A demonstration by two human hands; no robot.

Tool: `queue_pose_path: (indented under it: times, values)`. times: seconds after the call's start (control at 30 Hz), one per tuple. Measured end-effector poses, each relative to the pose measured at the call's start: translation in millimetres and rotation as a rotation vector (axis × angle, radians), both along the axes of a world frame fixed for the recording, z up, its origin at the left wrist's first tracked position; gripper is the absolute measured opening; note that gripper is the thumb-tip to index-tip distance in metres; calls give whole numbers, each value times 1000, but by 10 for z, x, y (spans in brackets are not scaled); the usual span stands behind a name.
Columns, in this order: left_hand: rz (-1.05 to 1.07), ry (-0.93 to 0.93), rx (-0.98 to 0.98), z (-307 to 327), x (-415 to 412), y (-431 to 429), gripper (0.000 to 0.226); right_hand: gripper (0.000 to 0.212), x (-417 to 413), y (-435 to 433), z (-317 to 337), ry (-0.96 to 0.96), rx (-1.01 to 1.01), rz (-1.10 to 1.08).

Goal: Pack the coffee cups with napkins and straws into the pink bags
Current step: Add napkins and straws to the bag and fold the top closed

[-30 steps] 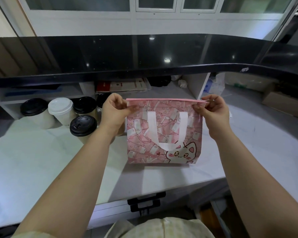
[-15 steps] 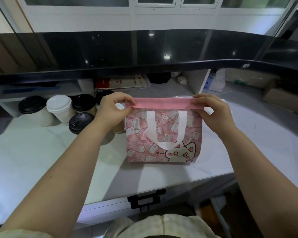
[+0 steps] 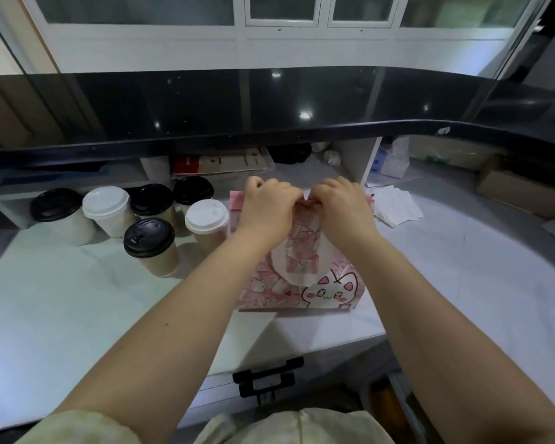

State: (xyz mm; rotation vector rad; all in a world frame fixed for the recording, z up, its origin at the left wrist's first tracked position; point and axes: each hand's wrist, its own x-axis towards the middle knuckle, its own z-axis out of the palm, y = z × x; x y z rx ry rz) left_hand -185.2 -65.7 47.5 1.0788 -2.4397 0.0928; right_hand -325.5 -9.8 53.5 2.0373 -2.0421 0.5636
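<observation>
A pink bag (image 3: 302,283) with a white handle and a cat print stands upright on the white counter. My left hand (image 3: 267,209) and my right hand (image 3: 342,208) meet at the middle of its top edge, fingers curled and pinching the rim together. To the left stand several lidded coffee cups: a black-lidded cup (image 3: 151,246) nearest, a white-lidded cup (image 3: 207,224) beside the bag, another white-lidded cup (image 3: 107,210) and more black-lidded ones behind. White napkins (image 3: 396,208) lie right of the bag. No straws are visible.
A black raised countertop (image 3: 269,100) overhangs the back, with shelves of papers beneath. A cardboard box (image 3: 519,190) sits at the far right. A black drawer handle (image 3: 268,378) is below the counter edge (image 3: 302,347).
Both hands slid from the bag's outer top corners to the middle of its top edge, closing the opening. The bag's top now bunches under the fingers.
</observation>
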Motion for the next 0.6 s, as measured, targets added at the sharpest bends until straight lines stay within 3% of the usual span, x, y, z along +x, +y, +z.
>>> queue_pose_path:
  times: [0.17, 0.4, 0.6]
  values:
    - [9, 52, 6, -16, 227, -57, 16, 11, -215, 98, 68, -83, 15, 9]
    - [34, 121, 124, 62, 404, -74, 12, 11, -267, 177, 84, -7, 0, -7]
    - [82, 160, 145, 90, 695, -104, 12, 19, -483, 349, 74, -184, 43, -128]
